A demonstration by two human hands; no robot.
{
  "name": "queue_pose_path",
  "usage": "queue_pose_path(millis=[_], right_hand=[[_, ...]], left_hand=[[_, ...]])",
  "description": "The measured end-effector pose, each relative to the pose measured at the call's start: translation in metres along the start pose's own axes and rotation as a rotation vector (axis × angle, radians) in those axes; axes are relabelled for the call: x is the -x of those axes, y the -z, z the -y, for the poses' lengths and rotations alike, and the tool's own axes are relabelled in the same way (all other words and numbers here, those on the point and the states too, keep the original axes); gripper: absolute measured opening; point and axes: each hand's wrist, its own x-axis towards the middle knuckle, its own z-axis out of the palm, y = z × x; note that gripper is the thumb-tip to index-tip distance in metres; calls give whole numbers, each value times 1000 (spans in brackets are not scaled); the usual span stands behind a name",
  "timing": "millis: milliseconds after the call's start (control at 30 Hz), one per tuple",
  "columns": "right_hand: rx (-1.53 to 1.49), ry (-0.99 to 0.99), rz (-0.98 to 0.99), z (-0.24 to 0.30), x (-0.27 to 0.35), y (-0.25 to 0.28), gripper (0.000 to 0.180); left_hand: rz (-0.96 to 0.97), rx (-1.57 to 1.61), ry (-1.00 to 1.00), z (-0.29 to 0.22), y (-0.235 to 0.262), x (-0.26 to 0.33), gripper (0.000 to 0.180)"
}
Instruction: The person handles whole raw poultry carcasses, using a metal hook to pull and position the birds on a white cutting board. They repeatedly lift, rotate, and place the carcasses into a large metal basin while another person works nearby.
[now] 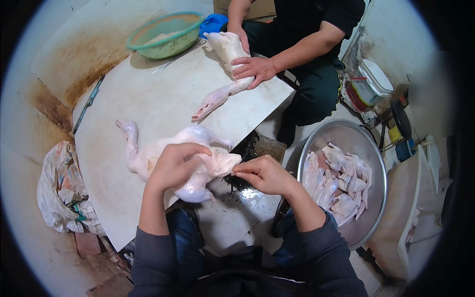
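Observation:
A pale plucked bird (148, 153) lies on the white board (148, 99) in front of me, its neck stretched to the left. My left hand (174, 166) grips the bird's body and wing from above. My right hand (262, 173) is pinched on a thin metal tool, perhaps tweezers, whose tip touches the wing (222, 162). A pile of dark feathers (245, 163) lies just beyond the wing at the board's edge.
Across the board a person in black (307, 44) holds a second plucked bird (225, 64) with both hands. A green basin (166, 34) stands at the far end. A metal bowl (366, 143) of several plucked birds sits on the floor to my right. A crumpled sack (62, 188) lies left.

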Motion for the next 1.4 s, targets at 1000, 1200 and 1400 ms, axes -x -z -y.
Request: queue_pose_path(millis=[1000,1200,1400], right_hand=[[-197,113,-487,-28,-1,-36,11],[-447,43,-709,-24,-7,-53,6],[-582,-10,-764,-32,-15,-62,9]], left_hand=[[-324,-489,-56,-22,-69,4,38],[-159,-474,-53,-35,-47,8,35],[67,-786,-492,27,-21,-8,32]])
